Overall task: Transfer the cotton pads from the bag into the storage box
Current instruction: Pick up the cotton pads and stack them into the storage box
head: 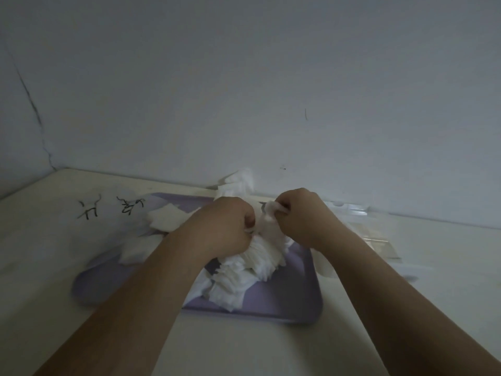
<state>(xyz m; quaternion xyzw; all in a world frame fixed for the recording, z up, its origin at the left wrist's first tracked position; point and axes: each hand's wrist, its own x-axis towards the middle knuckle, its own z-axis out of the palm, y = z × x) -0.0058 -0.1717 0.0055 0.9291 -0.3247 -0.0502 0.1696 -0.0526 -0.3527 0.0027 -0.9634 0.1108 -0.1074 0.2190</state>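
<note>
A heap of white cotton pads (pixel 244 275) lies spilled on a lilac tray (pixel 292 299) in the middle of the table. My left hand (pixel 225 226) and my right hand (pixel 301 215) are close together above the heap, both with curled fingers. Between them they grip a white bundle (pixel 267 221), which looks like the bag with pads; my right hand pinches its top. More pads (pixel 165 219) lie at the tray's left, and another white clump (pixel 240 180) sits behind my hands by the wall. The clear storage box (pixel 379 240) lies at the right, partly hidden by my right forearm.
The cream table (pixel 54 240) carries black scribbles (pixel 108 207) at the left. A plain wall (pixel 244 90) rises right behind the tray. A clear lid-like piece (pixel 349 208) sits at the back right near the wall.
</note>
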